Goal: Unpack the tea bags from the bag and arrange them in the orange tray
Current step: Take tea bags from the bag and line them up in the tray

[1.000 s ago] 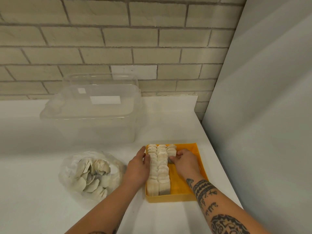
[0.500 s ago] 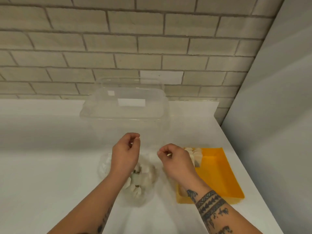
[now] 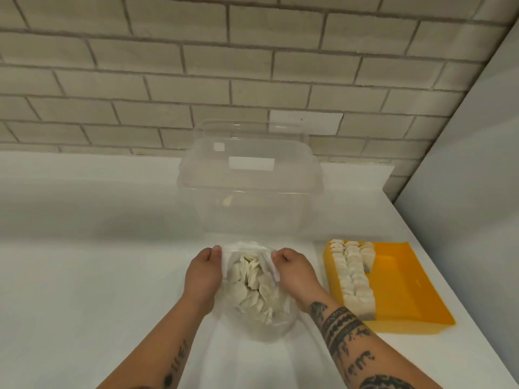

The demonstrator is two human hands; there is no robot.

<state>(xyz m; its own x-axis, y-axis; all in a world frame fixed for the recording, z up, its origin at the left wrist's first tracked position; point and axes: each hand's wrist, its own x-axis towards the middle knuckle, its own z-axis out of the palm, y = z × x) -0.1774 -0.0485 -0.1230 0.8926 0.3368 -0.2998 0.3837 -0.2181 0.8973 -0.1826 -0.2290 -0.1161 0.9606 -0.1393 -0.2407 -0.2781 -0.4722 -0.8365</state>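
The white counter (image 3: 84, 276) carried a clear plastic tub (image 3: 250, 197) at the back and the orange tray (image 3: 398, 282) to the right. The clear bag (image 3: 258, 327) sat in front of the tub. The left hand (image 3: 202, 273) and right hand (image 3: 295, 273) each pinched one side of its mouth, fingers curled, holding it open over the loose tea bags (image 3: 252, 284). Packed tea bags (image 3: 354, 276) stood in rows along the tray's left side.

Soft, even, shadow-poor light; slightly blurry, with wide-angle edge bending.
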